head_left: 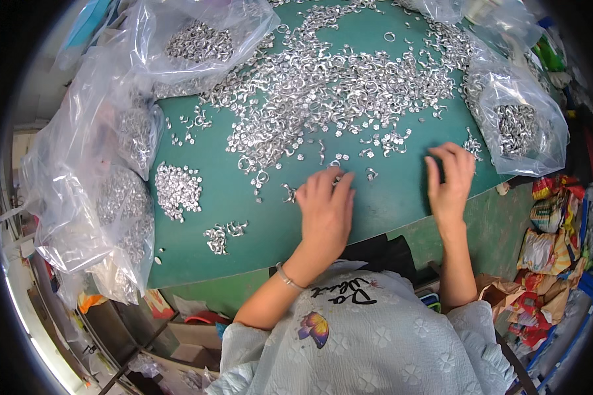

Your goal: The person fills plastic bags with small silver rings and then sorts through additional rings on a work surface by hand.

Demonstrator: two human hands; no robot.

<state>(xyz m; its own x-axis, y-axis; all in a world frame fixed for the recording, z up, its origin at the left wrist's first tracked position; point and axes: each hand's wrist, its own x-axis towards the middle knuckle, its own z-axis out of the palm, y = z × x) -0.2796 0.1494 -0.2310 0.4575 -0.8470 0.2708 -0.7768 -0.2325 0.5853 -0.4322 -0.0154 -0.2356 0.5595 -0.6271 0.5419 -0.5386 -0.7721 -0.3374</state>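
A big heap of small silver metal pieces (310, 99), ring-like and flower-shaped, spreads over the green table (263, 230). At its near edge my left hand (326, 207) is bent down to the tabletop, with a small silver piece (337, 178) showing between thumb and forefinger. A few loose pieces lie around those fingertips. My right hand (451, 184) is at the table's right side, fingers curved and thumb apart, with nothing visible in it. Beside its fingertips is a small cluster of silver pieces (472, 146).
Clear plastic bags of silver pieces stand along the left (128, 204), at the back left (201, 46) and at the right (520, 128). A round pile of small flower pieces (178, 189) and a smaller cluster (221, 237) lie on the left. Colourful packages (547, 230) sit beyond the right edge.
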